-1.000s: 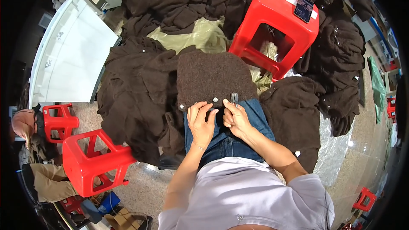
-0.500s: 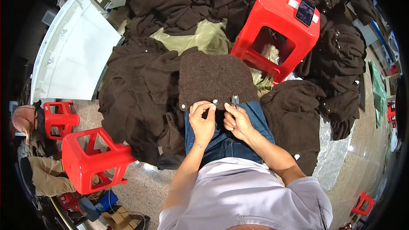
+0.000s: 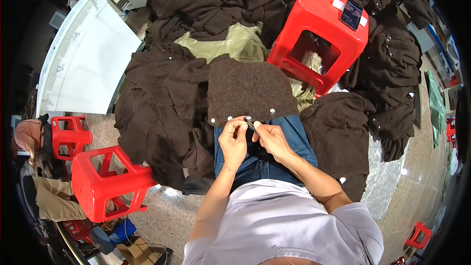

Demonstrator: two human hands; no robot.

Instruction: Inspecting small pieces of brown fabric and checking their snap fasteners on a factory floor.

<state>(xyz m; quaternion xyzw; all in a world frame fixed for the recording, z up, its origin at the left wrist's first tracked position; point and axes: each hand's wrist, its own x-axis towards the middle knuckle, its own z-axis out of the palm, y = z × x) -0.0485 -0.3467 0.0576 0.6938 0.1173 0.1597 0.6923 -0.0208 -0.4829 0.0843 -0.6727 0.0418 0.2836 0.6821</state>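
Brown knit garment lies across the person's lap, its near edge at the fingertips of both hands. The left hand pinches that edge between thumb and fingers; the right hand grips a small dark tool, which slants far and left toward the third button from the left. Whether tool and button touch is too small to tell. This button sits just beyond the left thumb, the left fingertips seeming nearer to it than the right ones.

The cloth spreads to the far side of both hands, wider than deep, its buttoned edge running left to right. It looks fuzzy and fairly flat, with rounded far corners; four pale, shiny buttons show along the edge.

Beneath it are blue jeans. Farther out, dark knitwear lies heaped on the left, a yellowish plastic sheet beyond, and a red stool bearing a phone stands far right.
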